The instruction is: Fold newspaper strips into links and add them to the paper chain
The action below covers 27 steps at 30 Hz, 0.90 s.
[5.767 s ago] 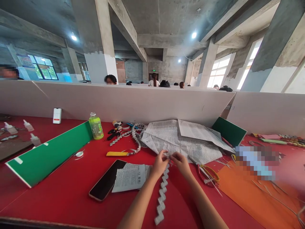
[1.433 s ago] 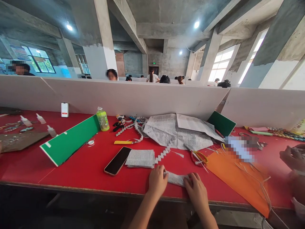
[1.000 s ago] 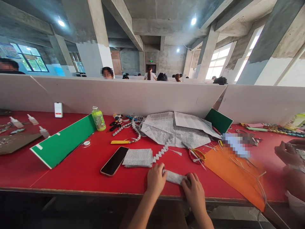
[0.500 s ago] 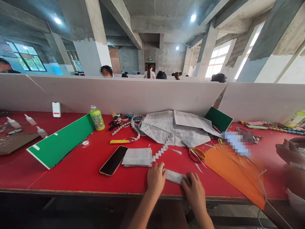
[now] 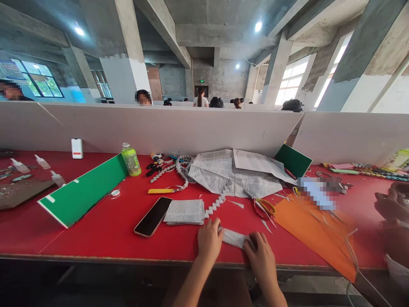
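A folded strip of printed paper (image 5: 234,238) lies low over the red table, stretched between my two hands. My left hand (image 5: 209,238) is closed on its left end, and my right hand (image 5: 260,251) grips the right end with fingers bent. Just beyond my left hand are a stack of printed paper pieces (image 5: 185,211) and a zigzag chain of folded paper (image 5: 215,205). Scissors with red and yellow handles (image 5: 263,207) rest to the right, beyond my right hand. The fingertips are partly hidden behind the hands and paper.
A black phone (image 5: 154,216) lies left of the stack. Large printed sheets (image 5: 217,168), a green bottle (image 5: 131,160) and a yellow-handled tool (image 5: 160,191) sit farther back. Green boards (image 5: 84,187) flank the space. Orange sheet (image 5: 315,232) and a cord lie right, near another person's hand (image 5: 391,204).
My hands and the paper strip stay almost in place. The view has shifted very slightly, and the other person's hand at the right has moved a little.
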Available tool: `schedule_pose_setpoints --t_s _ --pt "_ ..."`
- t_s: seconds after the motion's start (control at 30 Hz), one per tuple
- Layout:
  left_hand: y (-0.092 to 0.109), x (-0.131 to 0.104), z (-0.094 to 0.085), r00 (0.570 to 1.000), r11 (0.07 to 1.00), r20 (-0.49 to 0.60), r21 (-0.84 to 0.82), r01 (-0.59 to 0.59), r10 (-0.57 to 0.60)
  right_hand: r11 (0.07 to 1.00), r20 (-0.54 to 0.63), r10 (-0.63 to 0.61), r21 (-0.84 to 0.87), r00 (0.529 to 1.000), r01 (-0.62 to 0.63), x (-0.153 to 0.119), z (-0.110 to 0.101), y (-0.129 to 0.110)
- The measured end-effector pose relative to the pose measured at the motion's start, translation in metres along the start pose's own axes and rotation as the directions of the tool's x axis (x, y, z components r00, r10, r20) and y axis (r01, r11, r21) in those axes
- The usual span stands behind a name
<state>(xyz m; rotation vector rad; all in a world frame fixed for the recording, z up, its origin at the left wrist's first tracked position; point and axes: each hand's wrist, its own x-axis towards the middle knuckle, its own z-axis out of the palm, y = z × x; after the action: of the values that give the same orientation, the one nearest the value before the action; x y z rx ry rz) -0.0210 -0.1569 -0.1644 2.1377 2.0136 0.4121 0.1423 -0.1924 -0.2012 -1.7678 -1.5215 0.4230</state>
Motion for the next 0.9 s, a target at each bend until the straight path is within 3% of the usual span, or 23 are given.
schedule_pose_setpoints --t_s 0.2,0.37,0.57,0.9 --pt "0.005 -0.001 0.005 0.998 0.994 -0.055 -0.104 -0.026 0.020 0.995 -0.032 -0.101 0.022 0.994 0.101 0.004 -0.006 -0.003" --pt "0.010 0.002 0.004 0.991 0.975 -0.035 -0.178 -0.135 0.131 0.978 0.109 -0.107 -0.166 0.988 0.124 0.005 -0.013 -0.016" --pt "0.014 0.004 0.004 0.981 0.972 0.000 -0.129 -0.195 0.196 0.925 0.084 -0.137 -0.345 0.987 0.158 0.002 -0.018 -0.039" --pt "0.021 0.005 0.007 0.992 0.986 0.006 -0.109 -0.123 0.124 0.894 0.080 -0.040 -0.443 0.996 0.071 0.016 -0.006 -0.044"
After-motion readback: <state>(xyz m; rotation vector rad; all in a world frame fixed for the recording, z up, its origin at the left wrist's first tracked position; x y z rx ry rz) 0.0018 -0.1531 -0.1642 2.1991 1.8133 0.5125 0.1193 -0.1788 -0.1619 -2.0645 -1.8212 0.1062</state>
